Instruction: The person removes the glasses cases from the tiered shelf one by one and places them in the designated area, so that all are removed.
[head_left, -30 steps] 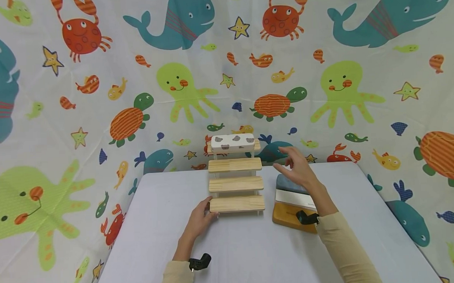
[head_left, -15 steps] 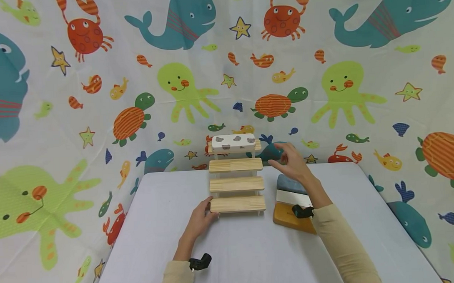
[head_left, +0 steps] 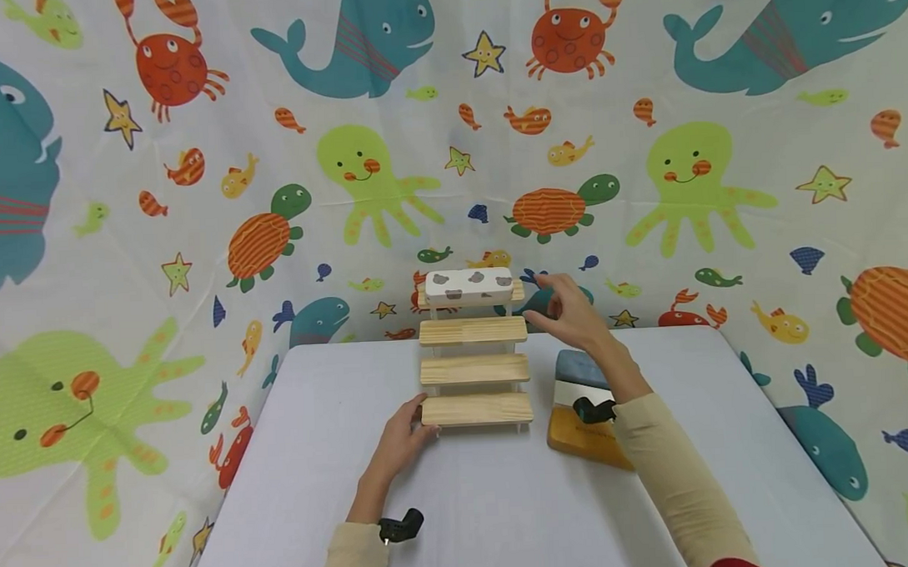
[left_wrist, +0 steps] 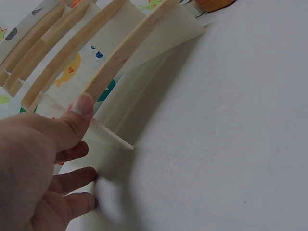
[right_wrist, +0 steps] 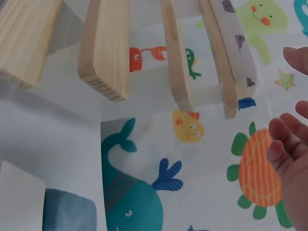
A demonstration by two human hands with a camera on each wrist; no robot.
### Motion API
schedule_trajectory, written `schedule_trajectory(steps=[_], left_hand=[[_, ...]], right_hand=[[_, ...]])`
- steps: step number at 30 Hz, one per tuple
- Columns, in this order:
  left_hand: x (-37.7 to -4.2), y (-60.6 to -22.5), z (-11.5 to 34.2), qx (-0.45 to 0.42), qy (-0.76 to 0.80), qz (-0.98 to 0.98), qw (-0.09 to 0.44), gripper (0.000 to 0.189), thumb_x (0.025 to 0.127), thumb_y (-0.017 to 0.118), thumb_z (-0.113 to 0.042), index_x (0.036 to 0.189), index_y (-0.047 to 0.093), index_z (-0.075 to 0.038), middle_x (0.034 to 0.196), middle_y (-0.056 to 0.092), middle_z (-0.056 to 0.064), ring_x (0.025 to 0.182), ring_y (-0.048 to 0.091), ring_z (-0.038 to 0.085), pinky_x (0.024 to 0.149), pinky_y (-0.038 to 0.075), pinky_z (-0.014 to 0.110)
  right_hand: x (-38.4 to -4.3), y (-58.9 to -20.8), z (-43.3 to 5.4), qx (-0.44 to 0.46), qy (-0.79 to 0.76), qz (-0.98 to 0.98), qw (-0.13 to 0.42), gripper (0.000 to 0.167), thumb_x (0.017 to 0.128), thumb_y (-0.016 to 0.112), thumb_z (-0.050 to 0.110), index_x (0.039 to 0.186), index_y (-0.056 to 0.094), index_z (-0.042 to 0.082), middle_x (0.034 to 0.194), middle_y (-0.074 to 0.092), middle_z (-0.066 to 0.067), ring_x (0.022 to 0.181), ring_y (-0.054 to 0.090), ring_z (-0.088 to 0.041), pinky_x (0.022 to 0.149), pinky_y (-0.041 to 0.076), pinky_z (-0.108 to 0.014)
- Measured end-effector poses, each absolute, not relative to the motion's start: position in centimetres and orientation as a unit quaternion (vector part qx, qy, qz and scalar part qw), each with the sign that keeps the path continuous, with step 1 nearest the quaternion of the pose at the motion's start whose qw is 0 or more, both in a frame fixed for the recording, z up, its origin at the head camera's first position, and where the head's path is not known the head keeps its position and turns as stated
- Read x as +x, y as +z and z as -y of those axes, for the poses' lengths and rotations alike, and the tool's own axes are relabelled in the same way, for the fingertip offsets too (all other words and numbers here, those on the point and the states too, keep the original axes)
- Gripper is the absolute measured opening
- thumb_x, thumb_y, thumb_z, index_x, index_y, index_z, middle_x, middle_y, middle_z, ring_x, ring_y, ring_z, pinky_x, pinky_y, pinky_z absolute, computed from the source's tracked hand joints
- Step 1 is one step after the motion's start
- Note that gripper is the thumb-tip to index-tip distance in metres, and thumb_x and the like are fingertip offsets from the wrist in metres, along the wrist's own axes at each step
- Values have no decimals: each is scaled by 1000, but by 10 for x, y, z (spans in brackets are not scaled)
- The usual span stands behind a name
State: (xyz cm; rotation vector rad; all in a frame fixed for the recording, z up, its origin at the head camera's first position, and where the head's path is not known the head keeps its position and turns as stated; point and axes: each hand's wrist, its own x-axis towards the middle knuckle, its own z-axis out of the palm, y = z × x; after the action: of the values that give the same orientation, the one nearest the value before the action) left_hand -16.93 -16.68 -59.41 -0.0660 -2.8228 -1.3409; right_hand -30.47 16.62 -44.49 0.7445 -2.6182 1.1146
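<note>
A four-tier display rack (head_left: 475, 369) with pale wooden shelves and clear side supports stands at the back middle of the table. On its top shelf lies a white glasses case (head_left: 454, 285) with greyish-brown patches. My left hand (head_left: 398, 442) grips the left end of the lowest shelf; in the left wrist view its thumb (left_wrist: 83, 105) presses against the shelf's end. Beside the top tiers, my right hand (head_left: 571, 313) hovers with thumb and fingers apart, holding nothing. In the right wrist view, the patterned case (right_wrist: 236, 45) is a short gap from the fingers (right_wrist: 279, 137).
Right of the rack lie a blue case (head_left: 574, 367), a white case (head_left: 570, 392) and a mustard-orange case (head_left: 579, 438), partly under my right forearm. A white cloth covers the table (head_left: 492, 516). A sea-animal curtain (head_left: 386, 61) hangs close behind.
My right hand has moved left and slightly up, from above the cases towards the rack's upper right side. The left hand stays at the lowest shelf.
</note>
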Motion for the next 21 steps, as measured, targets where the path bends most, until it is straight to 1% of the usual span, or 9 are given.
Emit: schedule_trajectory(steps=[5,11,18,21], left_hand=[[-169,-593,166,-19,-424,905,8,69,90,75,-25,148,45,-3,139,59,19,124,61,34,109,48,53],[-169,-594,166,-24,-424,905,12,68,90,75,-24,148,45,-3,137,60,19,122,62,34,108,49,51],[-170,-596,167,-22,-429,903,10,68,90,75,-24,148,45,-3,135,61,18,121,62,33,108,49,51],[-169,-596,167,-23,-427,904,11,69,90,75,-25,148,45,-3,135,61,18,121,62,33,107,50,51]], right_hand=[[-313,-442,-160,251,363,893,93,74,89,75,36,149,43,7,140,48,-16,81,52,-23,70,49,-32],[-327,-439,-153,268,358,890,90,76,88,76,32,149,43,2,140,47,-20,83,56,-26,73,51,-37],[-337,-437,-145,255,367,893,59,82,87,78,36,152,39,4,140,46,-20,85,55,-25,79,52,-38],[-340,-435,-143,254,367,893,48,83,86,78,35,152,38,4,140,45,-21,85,55,-27,79,52,-40]])
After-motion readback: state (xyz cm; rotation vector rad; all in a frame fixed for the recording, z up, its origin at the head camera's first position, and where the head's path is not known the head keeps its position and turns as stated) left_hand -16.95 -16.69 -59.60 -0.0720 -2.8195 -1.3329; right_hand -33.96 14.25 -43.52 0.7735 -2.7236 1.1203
